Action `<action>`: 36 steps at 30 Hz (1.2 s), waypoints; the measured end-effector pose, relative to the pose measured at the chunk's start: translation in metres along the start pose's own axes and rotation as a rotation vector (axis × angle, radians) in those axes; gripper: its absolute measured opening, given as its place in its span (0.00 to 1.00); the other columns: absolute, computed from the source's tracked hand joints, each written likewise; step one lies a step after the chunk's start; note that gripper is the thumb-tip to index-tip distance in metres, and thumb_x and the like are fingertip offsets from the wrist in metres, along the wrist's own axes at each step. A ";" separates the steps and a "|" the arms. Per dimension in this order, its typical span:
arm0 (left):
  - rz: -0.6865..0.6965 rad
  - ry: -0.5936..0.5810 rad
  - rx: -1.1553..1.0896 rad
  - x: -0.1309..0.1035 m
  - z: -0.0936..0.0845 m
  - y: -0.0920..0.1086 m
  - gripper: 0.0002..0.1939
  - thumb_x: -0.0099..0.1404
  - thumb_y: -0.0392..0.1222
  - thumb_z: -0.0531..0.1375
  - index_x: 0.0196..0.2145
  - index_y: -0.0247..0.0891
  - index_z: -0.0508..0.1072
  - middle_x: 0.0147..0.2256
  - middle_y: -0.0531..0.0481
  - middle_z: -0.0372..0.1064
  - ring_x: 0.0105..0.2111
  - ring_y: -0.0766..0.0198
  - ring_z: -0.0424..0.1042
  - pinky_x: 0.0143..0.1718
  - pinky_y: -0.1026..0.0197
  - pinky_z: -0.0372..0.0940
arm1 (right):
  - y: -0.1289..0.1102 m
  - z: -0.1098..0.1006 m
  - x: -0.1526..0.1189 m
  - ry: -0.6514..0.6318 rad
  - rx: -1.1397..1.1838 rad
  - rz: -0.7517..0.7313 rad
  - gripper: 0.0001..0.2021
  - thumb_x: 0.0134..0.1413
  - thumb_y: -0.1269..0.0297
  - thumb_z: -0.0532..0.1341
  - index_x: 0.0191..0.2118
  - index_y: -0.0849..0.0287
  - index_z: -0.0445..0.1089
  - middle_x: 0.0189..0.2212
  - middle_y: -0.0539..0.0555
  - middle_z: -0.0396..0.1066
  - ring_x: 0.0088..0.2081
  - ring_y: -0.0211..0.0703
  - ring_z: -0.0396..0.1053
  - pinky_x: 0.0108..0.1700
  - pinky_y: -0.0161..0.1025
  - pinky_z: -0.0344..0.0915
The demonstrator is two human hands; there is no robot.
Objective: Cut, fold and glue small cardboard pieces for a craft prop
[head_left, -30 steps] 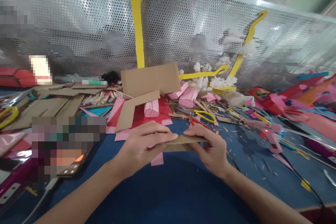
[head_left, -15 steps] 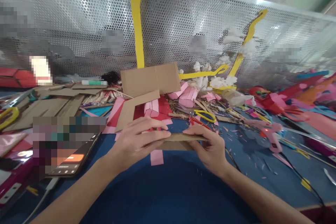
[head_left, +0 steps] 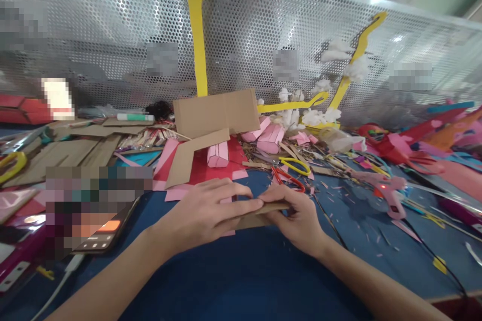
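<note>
Between my hands is a small folded piece of brown cardboard (head_left: 253, 220), held low over the blue table. My left hand (head_left: 211, 210) lies over its left end, the fingers closed along the top edge. The right end is pinched between the thumb and fingers of my right hand (head_left: 297, 215). My fingertips nearly meet at the middle of the fold. Part of the cardboard is hidden behind my fingers. A strip of pink paper shows partly behind my left hand. Just beyond sit a pink paper block (head_left: 218, 155) and an L-shaped cardboard piece (head_left: 181, 160) on red paper.
Red-handled scissors (head_left: 288, 179) and yellow-handled scissors (head_left: 295, 165) lie beyond my right hand. To the right rests a pink glue gun (head_left: 387, 188) with its cable. A phone (head_left: 101, 241) is at the left. Cardboard, paper scraps and a perforated metal panel (head_left: 241, 25) stand behind.
Both hands have come closer together over the cardboard, with my left hand shifting right and slightly down. The cardboard is now more covered and a little tilted.
</note>
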State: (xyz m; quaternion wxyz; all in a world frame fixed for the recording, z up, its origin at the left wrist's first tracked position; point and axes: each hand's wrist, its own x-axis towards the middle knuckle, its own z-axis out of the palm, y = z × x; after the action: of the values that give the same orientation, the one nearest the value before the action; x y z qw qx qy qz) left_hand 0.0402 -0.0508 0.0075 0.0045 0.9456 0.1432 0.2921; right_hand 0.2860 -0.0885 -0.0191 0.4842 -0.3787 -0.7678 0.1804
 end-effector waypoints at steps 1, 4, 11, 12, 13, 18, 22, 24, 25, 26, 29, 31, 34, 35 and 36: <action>0.002 -0.019 -0.008 0.000 0.001 0.000 0.21 0.73 0.34 0.55 0.61 0.46 0.68 0.53 0.45 0.72 0.46 0.57 0.72 0.48 0.52 0.71 | 0.001 0.001 -0.001 0.007 0.029 0.013 0.07 0.57 0.73 0.65 0.39 0.55 0.72 0.33 0.52 0.77 0.33 0.42 0.76 0.35 0.37 0.72; 0.033 -0.037 -0.006 0.000 0.003 0.001 0.24 0.72 0.35 0.56 0.64 0.46 0.65 0.53 0.44 0.72 0.47 0.56 0.72 0.50 0.50 0.71 | 0.004 0.002 -0.003 0.011 0.138 0.004 0.07 0.57 0.70 0.67 0.37 0.54 0.68 0.34 0.52 0.76 0.33 0.41 0.75 0.35 0.37 0.72; 0.009 -0.017 -0.047 0.001 0.000 0.002 0.22 0.72 0.34 0.57 0.62 0.45 0.68 0.52 0.45 0.73 0.46 0.56 0.72 0.50 0.50 0.71 | 0.006 0.004 -0.005 0.016 0.247 0.067 0.08 0.57 0.67 0.68 0.35 0.54 0.67 0.35 0.53 0.76 0.34 0.42 0.74 0.32 0.38 0.70; -0.002 -0.007 -0.084 0.001 -0.002 0.002 0.21 0.73 0.34 0.56 0.61 0.45 0.69 0.51 0.45 0.73 0.46 0.57 0.72 0.49 0.52 0.71 | 0.005 0.004 -0.004 0.024 0.268 0.077 0.08 0.57 0.66 0.68 0.35 0.54 0.67 0.34 0.53 0.76 0.33 0.42 0.74 0.31 0.38 0.70; -0.016 0.002 -0.129 0.002 -0.003 0.003 0.20 0.73 0.33 0.56 0.60 0.44 0.70 0.51 0.45 0.73 0.47 0.58 0.73 0.49 0.53 0.71 | 0.004 0.004 -0.004 0.033 0.292 0.088 0.09 0.57 0.65 0.69 0.35 0.54 0.66 0.34 0.53 0.76 0.32 0.42 0.74 0.31 0.37 0.70; -0.137 0.123 -0.323 0.005 -0.008 0.004 0.17 0.71 0.31 0.57 0.54 0.41 0.76 0.48 0.46 0.75 0.46 0.62 0.74 0.47 0.60 0.70 | 0.000 0.003 0.003 0.100 0.385 0.136 0.12 0.55 0.63 0.70 0.35 0.54 0.65 0.32 0.52 0.78 0.30 0.41 0.75 0.29 0.36 0.69; -0.305 0.218 -0.473 0.007 -0.010 0.001 0.13 0.71 0.34 0.58 0.50 0.40 0.78 0.45 0.47 0.77 0.46 0.61 0.74 0.49 0.59 0.70 | 0.005 0.000 0.009 0.205 0.325 0.230 0.13 0.53 0.60 0.72 0.31 0.55 0.66 0.28 0.49 0.74 0.28 0.39 0.71 0.29 0.34 0.67; -0.464 0.216 -0.539 0.008 -0.009 0.000 0.11 0.72 0.38 0.58 0.48 0.41 0.79 0.42 0.48 0.78 0.42 0.61 0.75 0.46 0.59 0.70 | 0.008 -0.002 0.010 0.198 0.350 0.299 0.13 0.55 0.57 0.70 0.32 0.55 0.66 0.26 0.47 0.69 0.25 0.36 0.66 0.26 0.32 0.63; -0.542 0.211 -0.570 0.008 -0.008 0.000 0.12 0.73 0.40 0.57 0.49 0.41 0.79 0.40 0.48 0.78 0.41 0.61 0.75 0.43 0.59 0.71 | 0.009 -0.002 0.009 0.168 0.388 0.335 0.13 0.57 0.56 0.69 0.35 0.55 0.65 0.25 0.46 0.67 0.24 0.35 0.64 0.24 0.31 0.61; -0.601 0.208 -0.596 0.008 -0.007 0.000 0.13 0.73 0.42 0.57 0.49 0.41 0.78 0.39 0.48 0.78 0.39 0.61 0.75 0.41 0.59 0.71 | 0.009 -0.002 0.009 0.131 0.432 0.361 0.13 0.59 0.55 0.67 0.38 0.54 0.65 0.26 0.45 0.65 0.23 0.35 0.62 0.24 0.31 0.60; -0.646 0.238 -0.613 0.007 -0.002 -0.001 0.13 0.74 0.43 0.56 0.49 0.40 0.78 0.37 0.49 0.78 0.37 0.62 0.74 0.37 0.61 0.69 | 0.007 -0.003 0.006 0.050 0.497 0.353 0.15 0.64 0.51 0.62 0.49 0.51 0.64 0.31 0.49 0.68 0.27 0.39 0.66 0.28 0.35 0.66; -0.631 0.294 -0.572 0.006 0.000 -0.002 0.12 0.73 0.43 0.57 0.47 0.41 0.79 0.37 0.50 0.77 0.36 0.63 0.73 0.35 0.63 0.68 | 0.004 -0.005 0.004 0.075 0.475 0.267 0.20 0.64 0.48 0.60 0.56 0.49 0.61 0.41 0.54 0.71 0.35 0.44 0.71 0.35 0.39 0.71; -0.628 0.381 -0.539 0.007 0.000 -0.002 0.09 0.72 0.42 0.58 0.45 0.40 0.78 0.37 0.50 0.77 0.36 0.65 0.73 0.35 0.64 0.68 | -0.003 -0.007 0.004 0.142 0.407 0.125 0.25 0.62 0.47 0.62 0.59 0.47 0.58 0.51 0.58 0.68 0.46 0.50 0.72 0.44 0.44 0.73; -0.640 0.399 -0.556 0.008 0.000 -0.002 0.09 0.71 0.42 0.58 0.45 0.40 0.77 0.37 0.50 0.76 0.36 0.65 0.73 0.34 0.64 0.68 | -0.005 -0.007 0.004 0.152 0.376 0.090 0.25 0.61 0.48 0.63 0.59 0.47 0.58 0.51 0.58 0.69 0.47 0.50 0.71 0.45 0.44 0.73; -0.662 0.416 -0.594 0.009 0.000 -0.002 0.09 0.71 0.42 0.58 0.46 0.40 0.75 0.36 0.50 0.76 0.35 0.65 0.73 0.33 0.64 0.68 | -0.007 -0.007 0.005 0.151 0.348 0.068 0.24 0.61 0.49 0.64 0.58 0.47 0.59 0.49 0.57 0.69 0.47 0.50 0.71 0.46 0.45 0.73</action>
State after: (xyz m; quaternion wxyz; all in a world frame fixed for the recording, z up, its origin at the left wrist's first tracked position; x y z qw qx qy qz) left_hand 0.0468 -0.0465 0.0126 0.3379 0.7288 0.3444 0.4858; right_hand 0.2882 -0.0903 -0.0082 0.5922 -0.3272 -0.6734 0.2979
